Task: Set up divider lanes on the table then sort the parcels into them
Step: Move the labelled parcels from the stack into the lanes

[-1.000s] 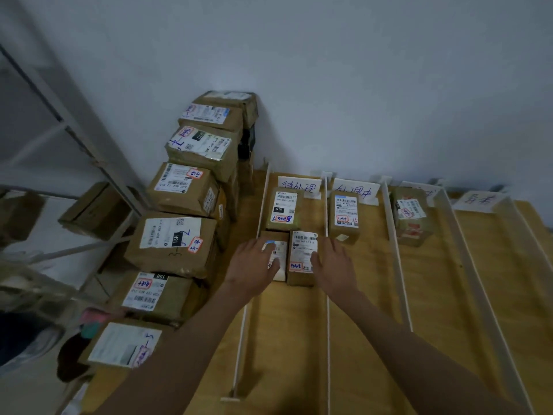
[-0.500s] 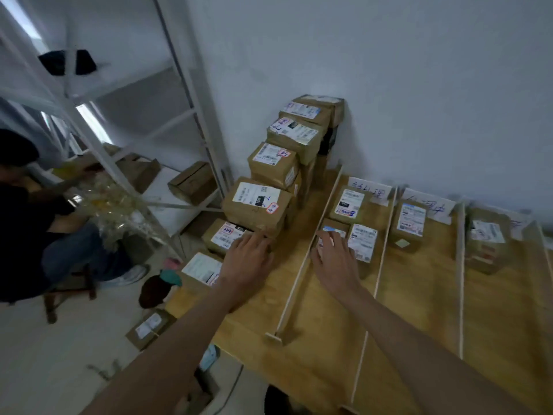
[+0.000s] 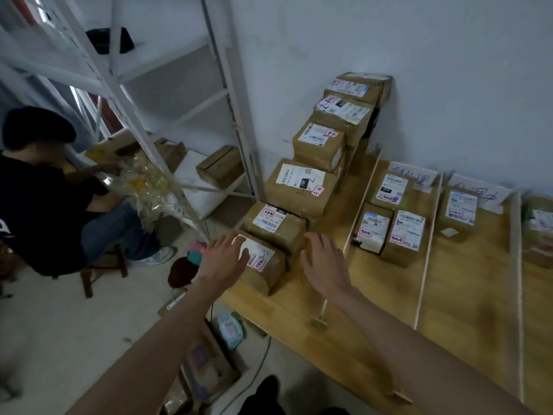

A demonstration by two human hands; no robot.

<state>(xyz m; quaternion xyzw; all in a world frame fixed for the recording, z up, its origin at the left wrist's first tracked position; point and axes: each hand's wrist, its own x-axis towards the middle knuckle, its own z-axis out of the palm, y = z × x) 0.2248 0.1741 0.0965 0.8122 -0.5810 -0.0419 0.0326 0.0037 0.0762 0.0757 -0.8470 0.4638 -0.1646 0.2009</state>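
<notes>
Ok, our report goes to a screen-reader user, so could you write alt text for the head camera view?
A person's left hand rests on the nearest parcel of an unsorted row at the table's left edge, the right hand open beside it. Four parcels already sit in divider lanes to the right.

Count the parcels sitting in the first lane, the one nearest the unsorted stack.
3. One parcel at the back by the paper sign, and two side by side in front of it: the left one and the right one. Nothing seems hidden behind them.

Dim; motion blur; wide-angle edge warp
</notes>
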